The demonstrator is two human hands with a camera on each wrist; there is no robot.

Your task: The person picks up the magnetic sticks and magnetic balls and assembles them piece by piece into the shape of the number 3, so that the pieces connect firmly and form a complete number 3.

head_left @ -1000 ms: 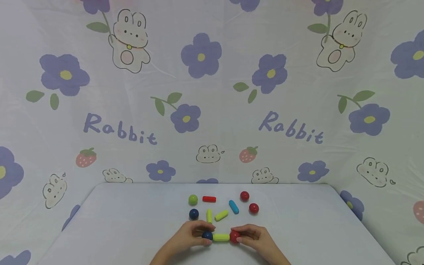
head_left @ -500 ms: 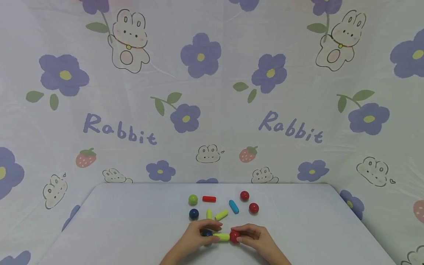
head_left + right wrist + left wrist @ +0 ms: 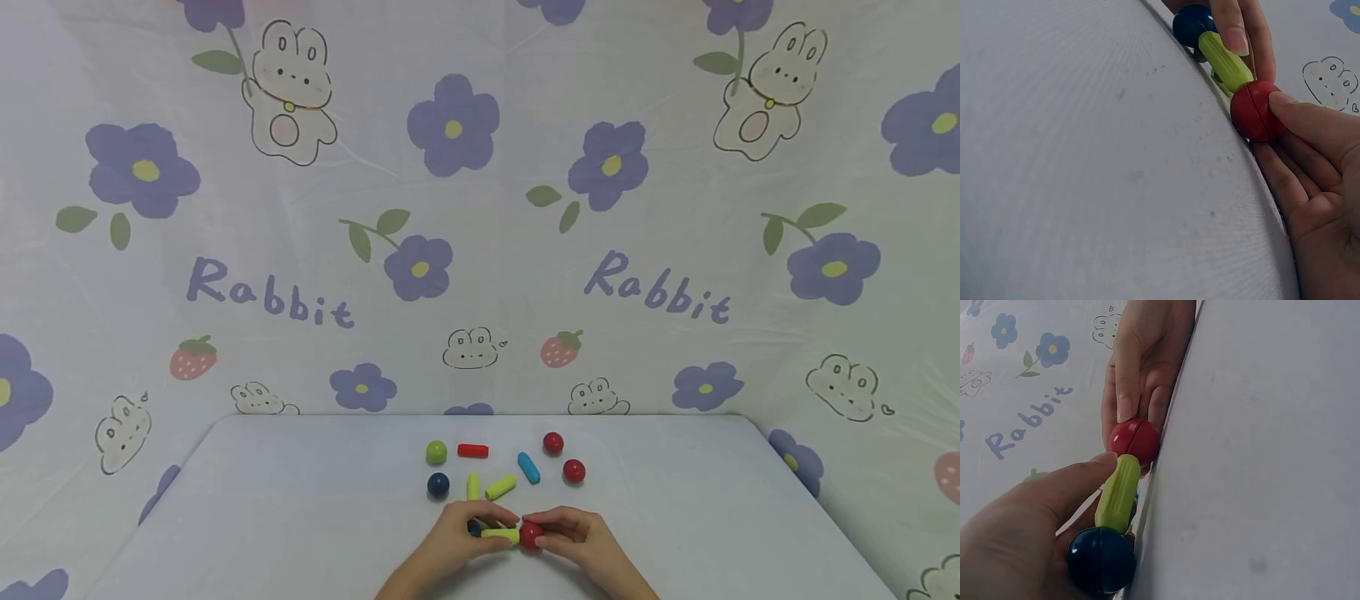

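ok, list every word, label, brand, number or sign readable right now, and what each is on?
"Rabbit": purple print, left half of the backdrop cloth, head view.
"Rabbit": same print, right half of that cloth, head view.
"Rabbit": on the cloth again, slanted, left wrist view.
Right wrist view: no text.
Joined navy ball, yellow-green rod, red ball: none visible.
Loose balls and rods: too small to tell.
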